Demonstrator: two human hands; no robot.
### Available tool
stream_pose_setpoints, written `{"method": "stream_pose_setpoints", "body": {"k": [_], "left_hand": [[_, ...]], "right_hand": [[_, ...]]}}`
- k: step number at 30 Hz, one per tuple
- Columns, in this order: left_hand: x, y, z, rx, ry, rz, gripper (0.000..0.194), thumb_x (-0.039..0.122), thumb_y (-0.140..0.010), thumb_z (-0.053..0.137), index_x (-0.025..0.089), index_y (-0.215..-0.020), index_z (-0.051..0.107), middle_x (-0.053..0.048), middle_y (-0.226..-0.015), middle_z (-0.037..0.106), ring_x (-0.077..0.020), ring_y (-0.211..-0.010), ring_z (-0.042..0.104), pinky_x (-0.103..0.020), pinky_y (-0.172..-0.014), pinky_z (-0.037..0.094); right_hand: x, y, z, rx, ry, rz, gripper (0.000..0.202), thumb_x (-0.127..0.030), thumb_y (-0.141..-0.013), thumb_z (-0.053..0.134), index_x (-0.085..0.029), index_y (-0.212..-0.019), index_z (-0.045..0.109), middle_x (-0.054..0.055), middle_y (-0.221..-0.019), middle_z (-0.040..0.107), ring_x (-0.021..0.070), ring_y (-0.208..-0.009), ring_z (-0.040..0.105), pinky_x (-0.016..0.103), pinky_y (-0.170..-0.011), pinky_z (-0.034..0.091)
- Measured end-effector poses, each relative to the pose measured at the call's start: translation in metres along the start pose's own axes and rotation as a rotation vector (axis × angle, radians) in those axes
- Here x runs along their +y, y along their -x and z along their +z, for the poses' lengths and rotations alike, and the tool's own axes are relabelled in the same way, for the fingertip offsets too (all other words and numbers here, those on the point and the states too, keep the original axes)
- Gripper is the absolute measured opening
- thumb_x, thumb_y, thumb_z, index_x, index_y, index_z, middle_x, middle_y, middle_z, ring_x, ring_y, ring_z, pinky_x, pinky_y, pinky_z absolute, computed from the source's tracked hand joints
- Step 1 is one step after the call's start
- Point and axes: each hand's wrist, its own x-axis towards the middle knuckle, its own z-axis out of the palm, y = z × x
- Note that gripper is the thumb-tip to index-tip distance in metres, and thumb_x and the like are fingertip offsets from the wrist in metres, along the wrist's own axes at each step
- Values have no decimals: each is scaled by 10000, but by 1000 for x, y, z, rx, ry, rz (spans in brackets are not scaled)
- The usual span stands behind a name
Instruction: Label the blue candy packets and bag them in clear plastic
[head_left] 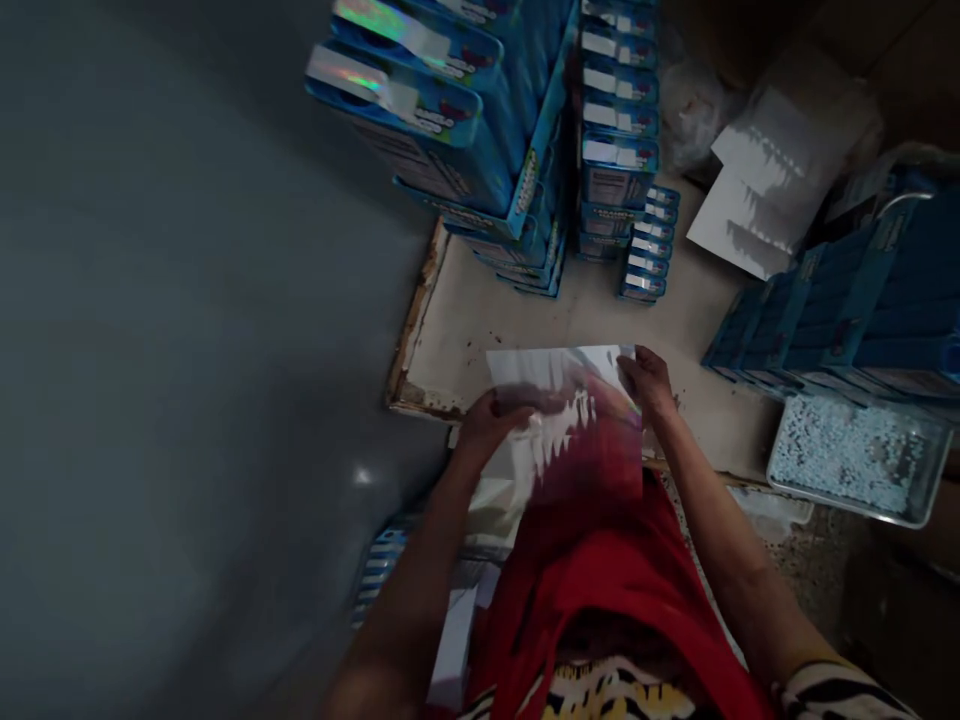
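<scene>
A glossy, mirror-like sheet (pixel 581 430) spans the space between my two hands, over the table's front edge and close to my red apron (pixel 600 570). Its surface reflects red, and rows of jagged bright marks run across it. My left hand (pixel 491 425) pinches the sheet's left side, thumb on top. At the upper right corner, my right hand (pixel 646 380) grips it between thumb and fingers. Beyond the sheet, on the table (pixel 600 320), stand stacked blue packs (pixel 435 140) with shiny silver strips on their tops. I cannot make out what is printed on the sheet.
Another column of blue packs (pixel 619 160) stands farther back. More white sheets (pixel 757 200) lie at the back right. Blue cartons (pixel 847 310) rise at the right, behind a clear tray (pixel 855 455) of small pale pieces. A grey wall (pixel 187 300) fills the left.
</scene>
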Motion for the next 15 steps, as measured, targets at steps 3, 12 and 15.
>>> {"method": "stream_pose_setpoints", "body": {"k": [3,12,15], "left_hand": [[31,-3,32,160,-309,355,774,568,-774,889,189,-1406,651,-211,-1491,654,-418,-1507,500,-580,-1251,393],[83,-17,153,-401,-471,689,324,358,-1043,581,190,-921,830,-70,-904,810,-207,-843,725,-315,-821,509],[88,-9,153,-456,-517,763,318,340,-1041,584,197,-933,847,-72,-900,813,-208,-846,722,-308,-797,476]], "right_hand": [[7,5,-10,23,-3,4,431,-557,-746,701,-232,-1024,647,-13,-810,690,161,-723,622,270,-665,496],[-7,39,-51,168,319,-185,324,-359,-862,697,-237,-1162,716,24,-946,771,196,-848,699,309,-837,542],[-20,44,-72,86,623,-315,215,-291,-901,681,-233,-1072,798,83,-1016,807,231,-908,732,342,-866,546]]}}
